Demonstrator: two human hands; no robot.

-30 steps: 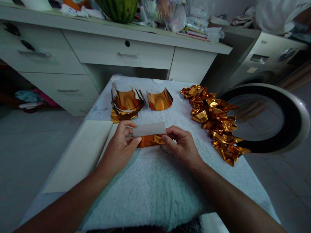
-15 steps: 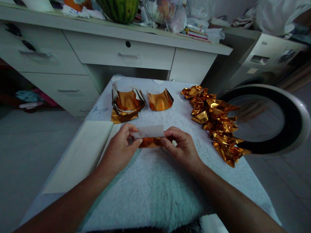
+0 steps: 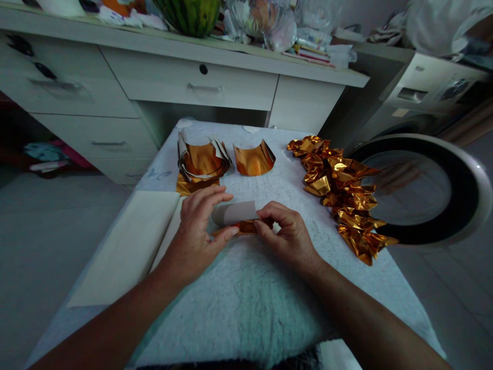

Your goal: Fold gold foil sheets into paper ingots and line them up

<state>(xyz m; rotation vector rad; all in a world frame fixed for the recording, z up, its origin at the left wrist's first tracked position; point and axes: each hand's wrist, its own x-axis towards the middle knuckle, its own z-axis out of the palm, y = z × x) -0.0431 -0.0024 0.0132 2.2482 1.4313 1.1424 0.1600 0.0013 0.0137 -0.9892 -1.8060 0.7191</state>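
Note:
A small sheet [image 3: 238, 211], pale on one side and shiny orange-gold on the other, is curled between my hands above the cloth. My right hand [image 3: 287, 234] pinches its right end between thumb and fingers. My left hand [image 3: 198, 231] has its fingers spread apart, with the thumb touching the sheet's lower gold edge. Behind my left hand sits a stack of curved gold sheets [image 3: 202, 160]. One separate curved gold sheet [image 3: 254, 160] stands to the right of that stack. Crumpled gold foil pieces [image 3: 339, 190] lie in a row on the right.
The cloth-covered table [image 3: 246, 303] carries a folded white sheet [image 3: 123, 246] on its left. Beyond stands a white drawer cabinet [image 3: 204, 85] with a watermelon [image 3: 188, 15] on top. An open round washer door [image 3: 423, 187] is close to the table's right edge.
My left hand has opened its fingers, lifting them off the sheet's left end, and its thumb has slid right along the lower edge. The sheet's left end is now curled. My right hand has barely moved.

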